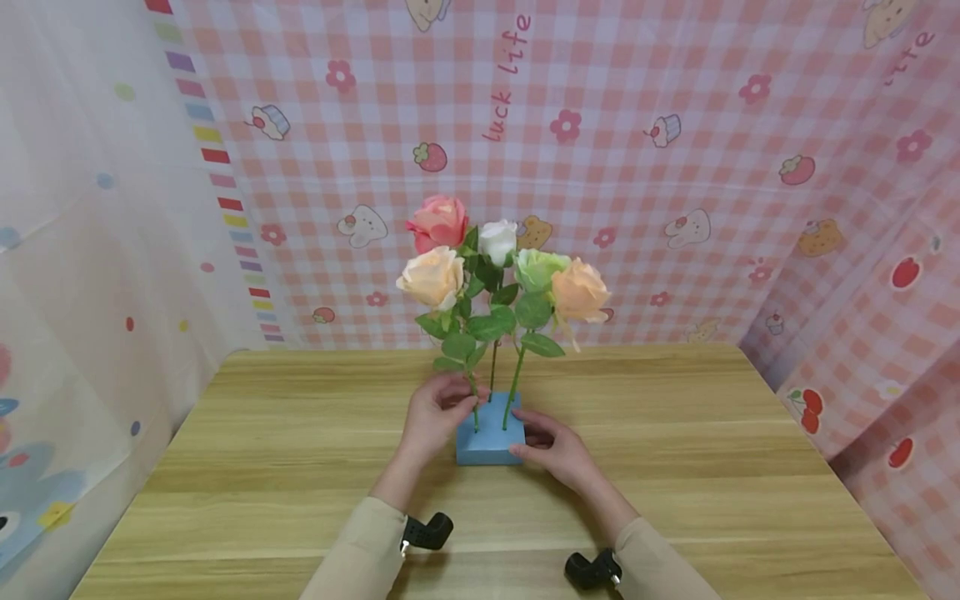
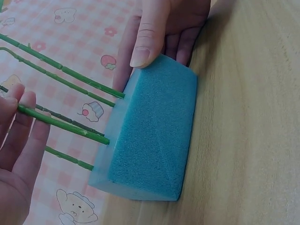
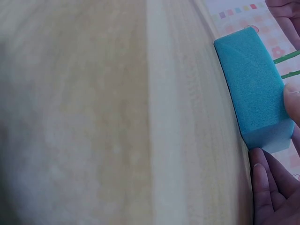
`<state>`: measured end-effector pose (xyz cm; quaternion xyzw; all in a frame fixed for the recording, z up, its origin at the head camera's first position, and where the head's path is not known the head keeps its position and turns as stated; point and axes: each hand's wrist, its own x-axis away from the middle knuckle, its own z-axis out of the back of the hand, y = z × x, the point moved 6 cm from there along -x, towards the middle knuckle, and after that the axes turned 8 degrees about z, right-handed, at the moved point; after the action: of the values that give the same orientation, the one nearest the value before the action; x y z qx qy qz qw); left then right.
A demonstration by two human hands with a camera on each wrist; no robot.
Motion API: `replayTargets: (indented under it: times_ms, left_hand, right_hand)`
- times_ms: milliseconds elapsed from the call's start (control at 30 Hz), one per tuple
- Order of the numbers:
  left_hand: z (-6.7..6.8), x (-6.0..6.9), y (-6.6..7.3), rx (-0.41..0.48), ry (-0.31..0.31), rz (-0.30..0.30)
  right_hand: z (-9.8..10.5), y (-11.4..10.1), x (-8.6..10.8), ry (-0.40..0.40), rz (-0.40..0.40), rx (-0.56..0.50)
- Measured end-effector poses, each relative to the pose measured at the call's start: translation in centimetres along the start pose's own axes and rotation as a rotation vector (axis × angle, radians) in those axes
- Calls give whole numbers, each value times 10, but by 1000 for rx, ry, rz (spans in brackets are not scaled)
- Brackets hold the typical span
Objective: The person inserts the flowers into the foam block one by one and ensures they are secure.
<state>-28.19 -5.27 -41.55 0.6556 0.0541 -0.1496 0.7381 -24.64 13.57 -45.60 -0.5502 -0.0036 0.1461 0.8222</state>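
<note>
A blue foam block (image 1: 489, 457) stands on the table with several green rose stems rising from its top. Between thumb and fingers, my left hand (image 1: 435, 415) pinches the front left stem (image 2: 70, 126) just above the foam; its lower end meets the block. My right hand (image 1: 561, 454) holds the block's right side, its thumb (image 2: 147, 40) over the edge and the fingers along the side. Above, the blooms are a cream rose (image 1: 433, 279), a coral pink rose (image 1: 438, 223), a white rose (image 1: 498, 242), a green rose (image 1: 538, 268) and a peach rose (image 1: 579, 290).
The wooden table (image 1: 300, 467) spreads around the block. Behind it hangs a pink checked curtain (image 1: 600, 183), with a white patterned curtain (image 1: 112, 233) at the left. Black wrist mounts (image 1: 429, 532) sit by both sleeves.
</note>
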Motion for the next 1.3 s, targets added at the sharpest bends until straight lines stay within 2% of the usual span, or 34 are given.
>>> replayTargets:
  times_ms: [200,300,433,733,1000,1300]
  left_hand:
    - [0,8,23,-13,-23,-12]
    - [0,10,25,-24,-28,-13]
    - [-2,11,22,-43,-35,-8]
    - [-3,9,18,-69,-38,4]
    - [-3,0,-18,-54,-12,12]
    - [-3,1,-17,-79,-39,-20]
  right_hand:
    - [-3,25,-7,16,2,-6]
    - [-5,41,-11,28,0,-7]
    - [-5,50,-13,27,5,-7]
    - [-4,48,-12,19,17,-18]
    - [-4,49,-13,17,21,-15]
    - [-5,48,-13,5,26,-12]
